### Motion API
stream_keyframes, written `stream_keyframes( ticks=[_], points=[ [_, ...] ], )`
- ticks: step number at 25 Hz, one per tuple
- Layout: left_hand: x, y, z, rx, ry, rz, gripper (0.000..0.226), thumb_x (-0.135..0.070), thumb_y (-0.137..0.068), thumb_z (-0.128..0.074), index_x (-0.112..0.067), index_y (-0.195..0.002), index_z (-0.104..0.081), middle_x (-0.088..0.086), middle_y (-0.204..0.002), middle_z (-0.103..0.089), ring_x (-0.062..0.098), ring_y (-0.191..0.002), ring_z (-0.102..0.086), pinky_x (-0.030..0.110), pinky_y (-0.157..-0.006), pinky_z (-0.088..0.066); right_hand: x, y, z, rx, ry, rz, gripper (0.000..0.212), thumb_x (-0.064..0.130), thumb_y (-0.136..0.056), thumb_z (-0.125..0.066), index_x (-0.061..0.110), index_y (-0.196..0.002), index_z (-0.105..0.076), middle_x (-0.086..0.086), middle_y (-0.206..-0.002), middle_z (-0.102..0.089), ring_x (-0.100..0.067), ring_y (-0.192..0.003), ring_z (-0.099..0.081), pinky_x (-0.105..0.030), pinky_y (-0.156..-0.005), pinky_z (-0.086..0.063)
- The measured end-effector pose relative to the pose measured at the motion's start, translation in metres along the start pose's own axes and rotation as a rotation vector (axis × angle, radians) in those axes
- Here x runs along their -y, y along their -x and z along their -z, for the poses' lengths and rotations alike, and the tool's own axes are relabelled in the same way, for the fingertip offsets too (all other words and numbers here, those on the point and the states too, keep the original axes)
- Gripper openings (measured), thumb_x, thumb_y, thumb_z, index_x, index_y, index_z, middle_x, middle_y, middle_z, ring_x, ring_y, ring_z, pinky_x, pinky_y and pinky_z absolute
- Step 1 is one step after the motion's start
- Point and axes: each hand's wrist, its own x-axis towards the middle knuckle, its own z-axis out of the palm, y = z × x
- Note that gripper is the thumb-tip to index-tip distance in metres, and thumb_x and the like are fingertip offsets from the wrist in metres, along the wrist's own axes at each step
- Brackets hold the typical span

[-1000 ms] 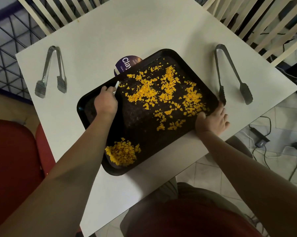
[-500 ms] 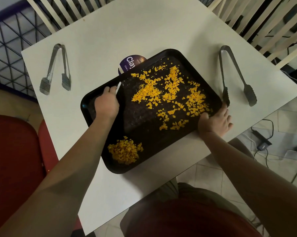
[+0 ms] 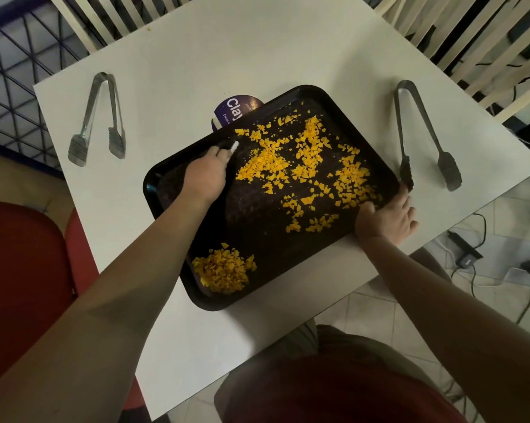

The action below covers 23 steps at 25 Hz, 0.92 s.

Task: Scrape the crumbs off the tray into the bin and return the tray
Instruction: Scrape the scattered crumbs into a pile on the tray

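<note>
A black tray point(image 3: 257, 227) lies at an angle on the white table point(image 3: 257, 50). Yellow crumbs point(image 3: 306, 160) are scattered over its far and right parts, and a heap of crumbs point(image 3: 222, 271) sits in its near corner. My left hand point(image 3: 204, 175) is inside the tray near its far-left side and grips a small white scraper point(image 3: 233, 146), whose tip pokes out beside the scattered crumbs. My right hand point(image 3: 387, 219) holds the tray's right rim, thumb on top. No bin is in view.
Metal tongs point(image 3: 97, 120) lie on the table's left, and another pair of tongs point(image 3: 425, 135) on its right, close to the tray's right corner. A purple round label point(image 3: 233, 112) peeks out under the tray's far edge. Red chair point(image 3: 19, 270) at left; cables on the floor at right.
My left hand has stayed at the tray's far-left side with the scraper, shifting little. The right hand keeps its hold on the rim. The view has shifted slightly.
</note>
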Motion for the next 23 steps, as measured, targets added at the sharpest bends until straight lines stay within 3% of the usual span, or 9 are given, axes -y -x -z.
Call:
stream_keyframes(
  ticks=[4, 8, 11, 18, 23],
  points=[
    [-0.011, 0.012, -0.001, 0.034, -0.056, -0.142, 0.035, -0.014, -0.097, -0.038, -0.013, -0.131, -0.045, 0.014, -0.126, -0.049, 0.038, -0.087, -0.061, 0.041, -0.068, -0.049, -0.001, -0.001, -0.002, 0.001, -0.007, 0.003, 0.076, 0.021, -0.075, -0.053, 0.013, -0.146, -0.024, -0.011, -0.138, -0.043, -0.029, -0.124, -0.038, -0.039, -0.105, -0.023],
    [0.012, 0.012, 0.0, -0.086, 0.003, 0.106, 0.035, -0.01, -0.095, -0.039, -0.008, -0.129, -0.046, 0.016, -0.123, -0.047, 0.042, -0.092, -0.058, 0.046, -0.072, -0.046, -0.002, -0.001, -0.003, 0.002, -0.004, 0.001, 0.076, 0.021, -0.076, -0.053, 0.012, -0.146, -0.024, -0.012, -0.137, -0.043, -0.029, -0.124, -0.037, -0.039, -0.105, -0.023],
    [0.018, 0.002, -0.003, -0.053, 0.022, 0.143, 0.035, -0.008, -0.094, -0.039, -0.008, -0.127, -0.048, 0.016, -0.123, -0.047, 0.042, -0.095, -0.056, 0.045, -0.074, -0.045, -0.002, -0.001, -0.002, 0.003, -0.003, 0.003, 0.076, 0.023, -0.075, -0.051, 0.012, -0.145, -0.025, -0.011, -0.136, -0.043, -0.029, -0.123, -0.038, -0.039, -0.104, -0.024],
    [-0.013, -0.016, 0.002, -0.04, 0.074, -0.021, 0.033, -0.01, -0.095, -0.041, -0.008, -0.128, -0.049, 0.015, -0.117, -0.05, 0.037, -0.094, -0.058, 0.044, -0.075, -0.047, -0.001, 0.0, -0.001, 0.001, 0.004, 0.007, 0.075, 0.022, -0.076, -0.052, 0.012, -0.145, -0.024, -0.012, -0.139, -0.043, -0.028, -0.125, -0.037, -0.038, -0.105, -0.023],
    [-0.031, 0.013, -0.003, 0.003, 0.038, -0.214, 0.032, -0.014, -0.098, -0.039, -0.014, -0.128, -0.049, 0.007, -0.111, -0.053, 0.024, -0.074, -0.061, 0.035, -0.065, -0.053, -0.001, 0.002, -0.001, -0.01, -0.001, 0.006, 0.084, 0.031, -0.064, -0.039, 0.012, -0.145, -0.025, -0.011, -0.136, -0.044, -0.028, -0.122, -0.039, -0.038, -0.103, -0.025]
  ],
)
